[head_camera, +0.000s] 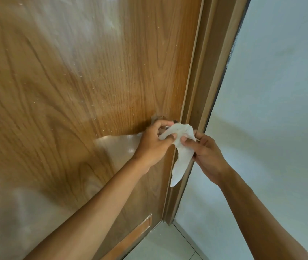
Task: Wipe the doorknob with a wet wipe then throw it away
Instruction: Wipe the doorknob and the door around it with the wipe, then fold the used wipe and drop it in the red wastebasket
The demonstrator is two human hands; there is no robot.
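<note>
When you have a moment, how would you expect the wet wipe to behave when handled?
Probably floppy: the wet wipe hangs limp below the right hand and bunches between both hands. Likely very light, since fingertip pinches hold it. Its ragged lower edge suggests it may tear if the left hand pulls hard.

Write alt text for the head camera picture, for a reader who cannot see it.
Two bare hands hold a white wet wipe at the doorknob of a closed wooden door: the left hand pinches its upper end, the right hand grips the middle, and the rest hangs loose. The knob is mostly hidden; a pale wall stands on the right.
</note>
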